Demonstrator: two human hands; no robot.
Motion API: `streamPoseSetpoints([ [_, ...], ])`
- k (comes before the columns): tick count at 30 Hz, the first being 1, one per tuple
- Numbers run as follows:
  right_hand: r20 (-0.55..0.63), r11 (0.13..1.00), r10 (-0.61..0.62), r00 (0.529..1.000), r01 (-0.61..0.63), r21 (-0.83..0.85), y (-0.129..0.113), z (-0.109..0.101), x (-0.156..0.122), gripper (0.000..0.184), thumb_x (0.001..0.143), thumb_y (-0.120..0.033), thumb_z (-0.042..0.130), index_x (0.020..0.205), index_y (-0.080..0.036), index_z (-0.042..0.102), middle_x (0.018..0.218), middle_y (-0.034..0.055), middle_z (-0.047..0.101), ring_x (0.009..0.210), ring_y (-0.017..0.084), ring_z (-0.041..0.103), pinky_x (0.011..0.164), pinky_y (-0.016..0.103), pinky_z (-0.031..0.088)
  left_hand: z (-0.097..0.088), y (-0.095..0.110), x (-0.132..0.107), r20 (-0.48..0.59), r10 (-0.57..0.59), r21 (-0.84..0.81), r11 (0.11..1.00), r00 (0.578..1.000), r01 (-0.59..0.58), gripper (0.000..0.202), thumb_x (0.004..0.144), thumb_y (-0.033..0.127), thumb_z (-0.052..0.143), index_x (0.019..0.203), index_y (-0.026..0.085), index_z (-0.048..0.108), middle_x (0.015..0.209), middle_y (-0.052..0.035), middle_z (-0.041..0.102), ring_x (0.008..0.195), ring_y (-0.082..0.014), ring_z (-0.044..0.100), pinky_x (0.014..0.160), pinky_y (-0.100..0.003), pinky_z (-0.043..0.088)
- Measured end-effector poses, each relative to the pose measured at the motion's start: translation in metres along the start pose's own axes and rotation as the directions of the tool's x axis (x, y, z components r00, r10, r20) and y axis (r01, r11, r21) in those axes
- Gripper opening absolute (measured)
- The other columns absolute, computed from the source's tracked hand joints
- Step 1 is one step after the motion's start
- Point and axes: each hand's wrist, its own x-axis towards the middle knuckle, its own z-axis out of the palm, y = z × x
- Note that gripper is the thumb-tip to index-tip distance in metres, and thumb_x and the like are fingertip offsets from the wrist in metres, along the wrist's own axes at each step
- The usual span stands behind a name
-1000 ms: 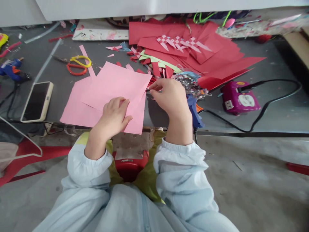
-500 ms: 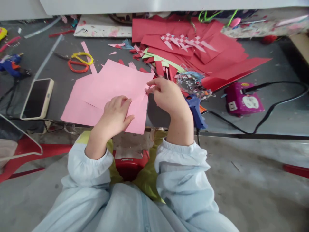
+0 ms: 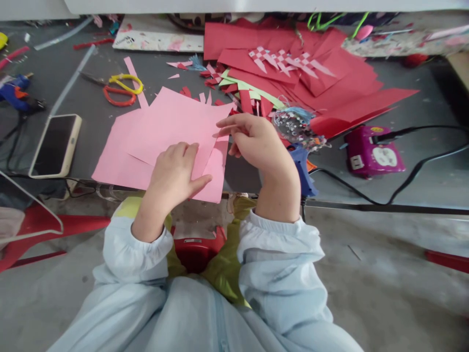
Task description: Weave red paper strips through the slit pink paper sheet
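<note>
Pink paper sheets (image 3: 172,124) lie overlapped at the near edge of a grey table (image 3: 88,110). My left hand (image 3: 176,171) rests flat on the top sheet, fingers together and thumb out, pressing it down. My right hand (image 3: 252,139) pinches the top sheet's right corner between thumb and fingers, lifting it slightly. Both sleeves are light blue.
Red paper sheets and woven strips (image 3: 293,63) pile up behind. A bag of googly eyes (image 3: 295,124), a blue glue gun (image 3: 302,166) and a purple power strip (image 3: 373,156) with black cable lie right. Scissors (image 3: 120,90), a phone (image 3: 56,144) and another glue gun (image 3: 16,95) lie left.
My right hand slid left along the paper's edge and now grips the corner. My left hand stayed on the sheet, its thumb spreading out. The view shifted slightly.
</note>
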Motion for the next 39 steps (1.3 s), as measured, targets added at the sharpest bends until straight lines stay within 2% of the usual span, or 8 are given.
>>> streamPoseSetpoints([
  [5,-0.031,0.998,0.005,1.000,-0.003,0.056,-0.001,0.001,-0.001,0.039,0.083,-0.009,0.039,0.107,-0.016,0.068,0.100,0.0050,0.076,0.054,0.006,0.057,0.058,0.025,0.050,0.001,0.003,-0.002,-0.056,0.002,-0.039,0.999,0.998,-0.004,0.047,0.090,0.032,0.060,0.132,0.011,0.054,0.118,-0.0155,0.064,0.109,-0.0316,0.060,0.093,-0.042,0.048],
  [9,-0.065,0.998,-0.020,0.998,0.024,0.056,0.000,0.000,-0.002,0.030,0.079,-0.011,0.054,0.104,-0.015,0.070,0.100,0.0078,0.076,0.060,0.009,0.061,0.062,0.028,0.053,-0.001,0.003,-0.004,-0.135,-0.036,-0.123,0.992,0.990,0.020,0.024,0.094,0.021,0.050,0.111,0.016,0.066,0.105,-0.0090,0.070,0.098,-0.0260,0.065,0.083,-0.036,0.049],
  [12,-0.093,0.997,-0.063,0.994,0.058,-0.053,-0.002,0.001,-0.003,0.032,0.075,-0.012,0.063,0.106,-0.015,0.072,0.103,0.0093,0.076,0.067,0.013,0.063,0.070,0.033,0.054,-0.002,0.001,-0.005,-0.185,-0.073,-0.144,0.989,0.980,0.046,0.022,0.096,0.020,0.047,0.098,0.018,0.069,0.097,-0.0063,0.072,0.091,-0.0237,0.067,0.075,-0.033,0.047],
  [18,-0.156,0.909,-0.236,0.959,0.161,-0.385,-0.003,0.015,-0.003,0.028,0.079,-0.015,0.068,0.105,-0.017,0.076,0.097,0.0089,0.071,0.091,0.023,0.063,0.087,0.042,0.050,-0.002,-0.008,-0.009,-0.255,-0.094,-0.141,0.988,0.962,0.060,0.022,0.094,0.019,0.050,0.096,0.018,0.072,0.094,-0.0061,0.076,0.085,-0.0229,0.070,0.071,-0.032,0.047],
  [22,-0.094,0.838,-0.354,0.930,0.271,-0.473,-0.004,0.027,-0.002,0.023,0.083,-0.016,0.063,0.099,-0.021,0.079,0.095,0.0081,0.068,0.097,0.026,0.058,0.091,0.046,0.046,-0.005,-0.019,-0.014,-0.294,-0.093,-0.151,0.987,0.951,0.050,0.022,0.092,0.018,0.052,0.097,0.019,0.073,0.096,-0.0067,0.077,0.088,-0.0237,0.071,0.077,-0.034,0.050],
  [26,0.007,0.795,-0.429,0.903,0.382,-0.471,-0.010,0.039,-0.001,0.019,0.086,-0.017,0.062,0.089,-0.022,0.080,0.094,0.0073,0.068,0.096,0.025,0.055,0.089,0.044,0.043,-0.010,-0.030,-0.023,-0.279,-0.045,-0.157,0.988,0.959,0.001,0.022,0.089,0.015,0.053,0.088,0.020,0.074,0.092,-0.0057,0.077,0.094,-0.0250,0.072,0.094,-0.042,0.049],
  [30,0.141,0.761,-0.459,0.877,0.470,-0.447,-0.015,0.049,-0.003,0.016,0.088,-0.020,0.064,0.086,-0.021,0.080,0.090,0.0067,0.068,0.092,0.024,0.054,0.084,0.040,0.040,-0.009,-0.034,-0.036,-0.282,-0.155,-0.205,0.974,0.947,0.099,0.021,0.089,0.014,0.055,0.091,0.023,0.074,0.097,-0.0038,0.078,0.108,-0.0266,0.070,0.108,-0.049,0.042],
  [39,0.302,0.724,-0.428,0.852,0.523,-0.450,-0.016,0.059,-0.010,0.018,0.089,-0.016,0.061,0.083,-0.017,0.078,0.087,0.0081,0.068,0.086,0.021,0.054,0.077,0.037,0.039,0.003,-0.037,-0.070,-0.310,-0.293,-0.209,0.949,0.905,0.236,0.014,0.088,0.026,0.067,0.101,0.026,0.071,0.113,-0.0035,0.075,0.119,-0.0303,0.064,0.115,-0.058,0.035],
])
